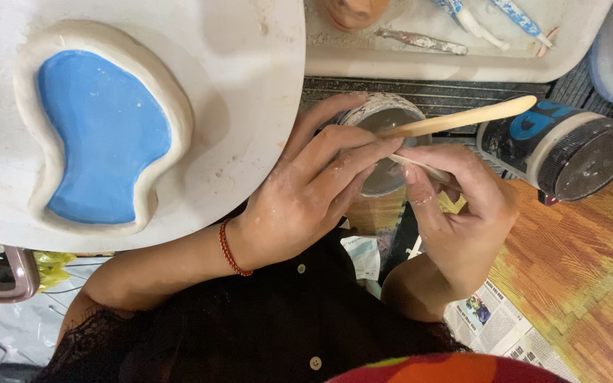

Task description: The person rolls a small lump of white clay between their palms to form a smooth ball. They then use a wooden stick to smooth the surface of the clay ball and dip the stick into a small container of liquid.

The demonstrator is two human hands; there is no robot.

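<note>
A white jar [558, 145] with a blue-printed label and black ribbed lid lies on its side just right of the small spattered cup [384, 142]. Over that cup, the left hand [313, 195] and right hand [462, 213] both pinch a smooth wooden tool [462, 117]. Left of the cup, a round plaster slab [250, 92] carries a blue-glazed, kidney-shaped clay dish [104, 135].

L hand [306, 198] fingers curled | R hand [462, 213] pinching | hands touching
</note>
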